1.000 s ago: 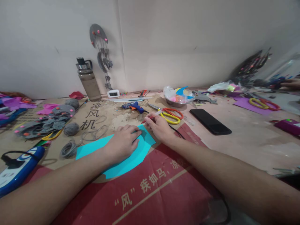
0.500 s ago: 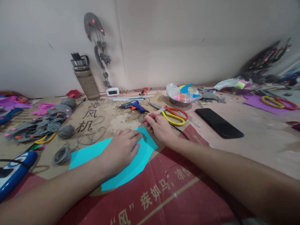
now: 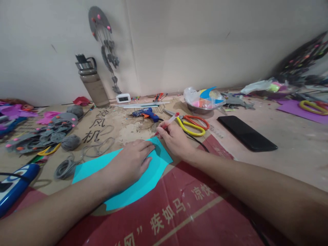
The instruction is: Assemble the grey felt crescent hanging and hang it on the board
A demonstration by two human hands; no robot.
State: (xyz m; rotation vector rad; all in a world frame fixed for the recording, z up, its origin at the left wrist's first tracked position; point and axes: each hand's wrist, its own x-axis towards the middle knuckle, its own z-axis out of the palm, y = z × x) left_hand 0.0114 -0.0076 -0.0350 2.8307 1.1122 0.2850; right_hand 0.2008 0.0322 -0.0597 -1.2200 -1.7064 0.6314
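Observation:
A turquoise sheet (image 3: 133,194) with a curved lower edge lies on the printed cardboard. My left hand (image 3: 134,160) rests flat on it, fingers stretched out toward its upper right. Just right of it, my right hand (image 3: 175,140) pinches a pen (image 3: 173,118) with a clear barrel and red ends, its lower end down by the sheet's top right corner. Behind that hand are scissors (image 3: 192,128) with one yellow and one red handle. A blue glue gun (image 3: 147,114) lies farther back, its cord passing behind the right hand.
A black phone (image 3: 246,133) lies on the right. At the back stand a metal bowl (image 3: 200,108) of craft bits, a small white clock (image 3: 123,98) and a water bottle (image 3: 92,85). Grey yarn (image 3: 70,142) and felt pieces (image 3: 52,131) cover the left.
My view has shifted slightly, so things at the right appear farther right. Both hands stay nearly in place; the pen is still in my right hand.

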